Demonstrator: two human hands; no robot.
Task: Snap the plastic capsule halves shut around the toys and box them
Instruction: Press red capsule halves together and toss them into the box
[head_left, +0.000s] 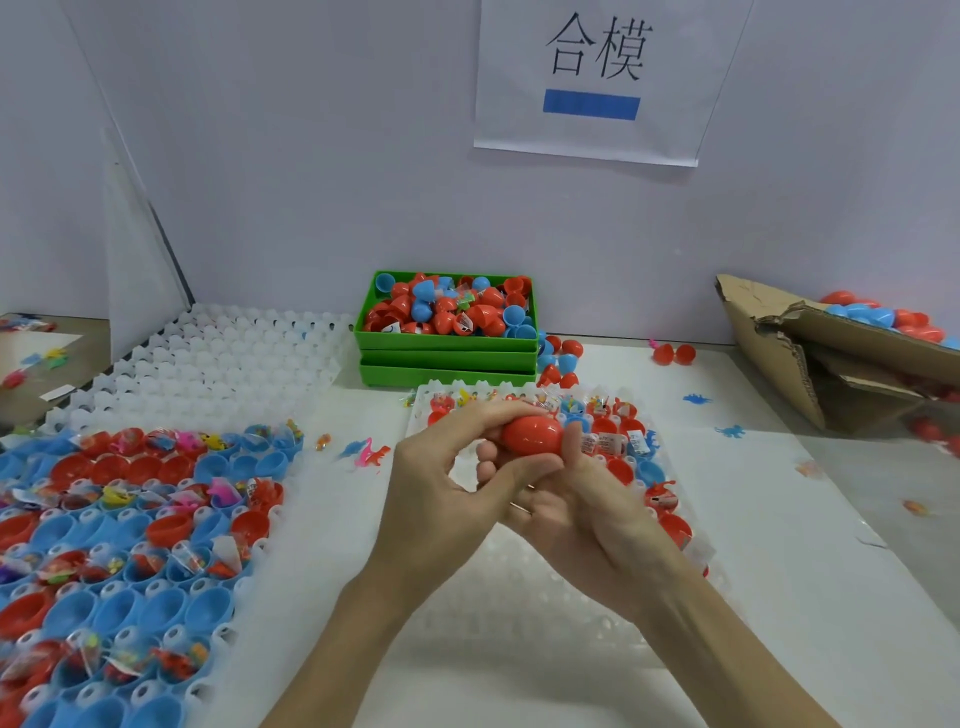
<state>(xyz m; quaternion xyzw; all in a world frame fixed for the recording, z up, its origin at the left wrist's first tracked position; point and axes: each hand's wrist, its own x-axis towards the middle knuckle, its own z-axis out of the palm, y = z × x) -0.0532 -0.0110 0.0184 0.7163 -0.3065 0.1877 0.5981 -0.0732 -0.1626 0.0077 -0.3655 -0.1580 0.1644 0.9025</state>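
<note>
A white paper wall sign (597, 78) reads 合模 over a blue bar. The torn brown cardboard box (779, 353) and green plastic bin (447, 343) hold red and blue capsules. Left hand (447, 467) and right hand (587, 499) together grip a closed red plastic capsule (532, 434) above the white cell tray (675, 499).

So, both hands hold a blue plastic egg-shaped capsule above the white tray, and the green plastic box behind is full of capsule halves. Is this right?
Not quite: the plastic egg-shaped capsule is red, not blue, as the head view shows. The left hand and right hand do hold it above the white tray, and the green plastic box behind is full of capsule halves.
</note>
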